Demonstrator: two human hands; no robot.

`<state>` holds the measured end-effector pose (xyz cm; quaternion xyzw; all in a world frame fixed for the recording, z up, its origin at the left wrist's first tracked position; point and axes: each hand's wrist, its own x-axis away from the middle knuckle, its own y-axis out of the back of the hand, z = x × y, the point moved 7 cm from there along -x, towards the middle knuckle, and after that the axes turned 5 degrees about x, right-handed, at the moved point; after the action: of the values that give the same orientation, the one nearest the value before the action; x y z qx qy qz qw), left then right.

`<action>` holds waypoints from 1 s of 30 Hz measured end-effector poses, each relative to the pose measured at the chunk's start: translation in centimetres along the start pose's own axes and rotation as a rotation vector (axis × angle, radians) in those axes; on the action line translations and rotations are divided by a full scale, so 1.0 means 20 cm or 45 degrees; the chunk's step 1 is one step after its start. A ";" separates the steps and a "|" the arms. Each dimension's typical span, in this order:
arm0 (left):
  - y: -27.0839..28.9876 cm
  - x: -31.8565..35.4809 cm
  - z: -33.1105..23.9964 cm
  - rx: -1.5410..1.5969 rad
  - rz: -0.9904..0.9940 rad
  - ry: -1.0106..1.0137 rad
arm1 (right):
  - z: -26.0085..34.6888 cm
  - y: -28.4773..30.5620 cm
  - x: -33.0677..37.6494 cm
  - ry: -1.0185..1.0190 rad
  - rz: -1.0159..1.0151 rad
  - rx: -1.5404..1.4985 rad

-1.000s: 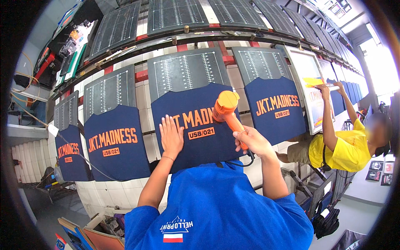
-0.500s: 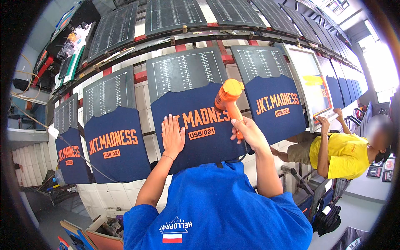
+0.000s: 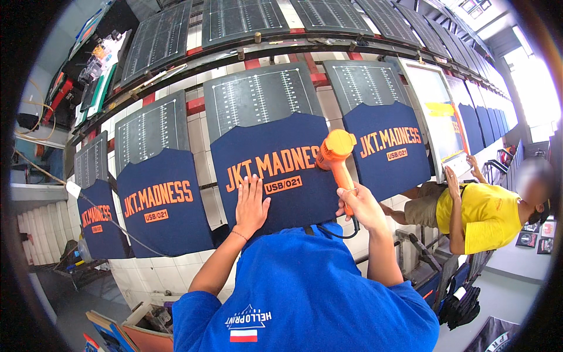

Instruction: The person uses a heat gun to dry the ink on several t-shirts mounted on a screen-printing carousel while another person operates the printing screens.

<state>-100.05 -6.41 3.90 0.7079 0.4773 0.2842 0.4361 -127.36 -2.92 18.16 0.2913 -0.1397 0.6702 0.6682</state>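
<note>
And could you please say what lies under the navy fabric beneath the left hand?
A dark, white-marked board shows past the navy fabric at its upper edge; what the fabric covers cannot be seen.

Cloth (image 3: 296,204): navy, orange lettering, lying flat, mid-view. Dryer (image 3: 338,157): orange, handle toward wearer, nozzle facing cloth's right part.

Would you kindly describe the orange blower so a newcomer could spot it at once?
In the nearest row of dark boards, find the navy garment piece under the person's left hand. Over its right side, the right hand holds the orange blower. Unlike the flat orange print, it is a round-headed tool with a black cord.
</note>
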 end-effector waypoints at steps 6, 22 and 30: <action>0.10 -0.20 0.18 -0.123 -0.154 0.104 | 0.03 0.03 -0.02 0.010 0.004 -0.046; 0.07 -0.04 0.06 0.020 -0.050 0.023 | 0.05 0.05 -0.09 0.024 0.031 0.018; 0.16 -0.30 0.40 -0.138 -0.260 0.255 | -0.02 0.13 -0.02 0.018 -0.081 -0.096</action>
<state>-94.34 -15.21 3.09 0.5992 0.5718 0.3329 0.4507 -129.99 -3.25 18.16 0.2656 -0.1509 0.6449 0.7006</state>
